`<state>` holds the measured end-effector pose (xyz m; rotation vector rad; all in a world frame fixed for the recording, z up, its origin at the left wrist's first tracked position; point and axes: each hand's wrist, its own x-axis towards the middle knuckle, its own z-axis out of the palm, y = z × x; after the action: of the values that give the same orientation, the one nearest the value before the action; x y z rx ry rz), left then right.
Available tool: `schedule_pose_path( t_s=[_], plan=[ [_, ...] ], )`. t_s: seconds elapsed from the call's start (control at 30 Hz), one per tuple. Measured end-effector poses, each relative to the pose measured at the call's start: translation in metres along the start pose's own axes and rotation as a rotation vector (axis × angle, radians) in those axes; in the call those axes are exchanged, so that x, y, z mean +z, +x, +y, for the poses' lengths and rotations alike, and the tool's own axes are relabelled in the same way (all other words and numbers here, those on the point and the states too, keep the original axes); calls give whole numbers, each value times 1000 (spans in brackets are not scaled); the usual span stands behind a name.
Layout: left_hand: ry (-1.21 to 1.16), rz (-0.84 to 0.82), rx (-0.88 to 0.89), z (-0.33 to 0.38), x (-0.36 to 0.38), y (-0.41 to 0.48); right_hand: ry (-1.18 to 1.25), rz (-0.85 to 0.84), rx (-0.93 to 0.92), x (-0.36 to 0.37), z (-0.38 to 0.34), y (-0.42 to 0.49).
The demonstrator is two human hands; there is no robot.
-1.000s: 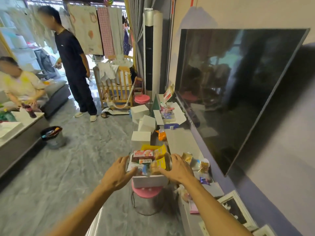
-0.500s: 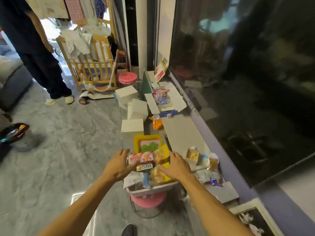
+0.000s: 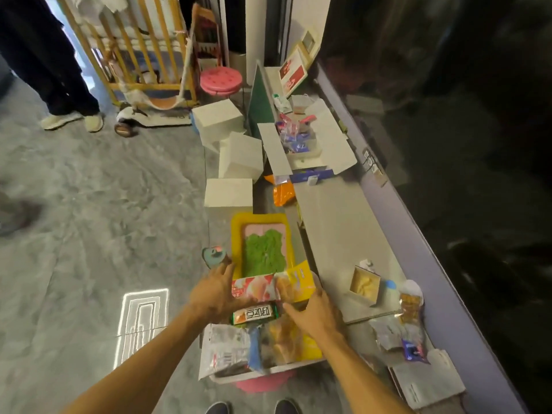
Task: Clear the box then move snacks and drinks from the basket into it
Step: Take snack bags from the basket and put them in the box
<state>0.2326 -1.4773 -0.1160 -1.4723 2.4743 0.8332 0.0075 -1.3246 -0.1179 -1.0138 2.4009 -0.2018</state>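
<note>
A white basket on a pink stool stands right below me, heaped with snack packs. My left hand grips the left end of a pink-and-red snack pack at the top of the heap. Beside it, my right hand holds a yellow snack pack. A green-and-brown bar lies just under both hands. The open white box sits farther along the grey console and holds several small packets.
A yellow tray with green material lies just beyond the basket. White foam blocks stand on the floor. Loose snacks and a small carton lie on the console to the right. A person's legs and a wooden cot are at the back left.
My view has tilted down toward the basket. Both hands moved from the basket's sides onto the top packs and now hold the pink and yellow ones.
</note>
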Motion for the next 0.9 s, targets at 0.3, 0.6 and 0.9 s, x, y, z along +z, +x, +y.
schedule_pose_path(
  t_s=[0.3,0.6,0.9],
  plan=[
    [250,-105,36,-38,113,73,106,-14,163,100,39,86],
    [306,-18,-20,-37,116,82,177,-52,129,130,43,114],
    [139,99,-30,-6,38,39,406,46,43,30,3,67]
  ],
)
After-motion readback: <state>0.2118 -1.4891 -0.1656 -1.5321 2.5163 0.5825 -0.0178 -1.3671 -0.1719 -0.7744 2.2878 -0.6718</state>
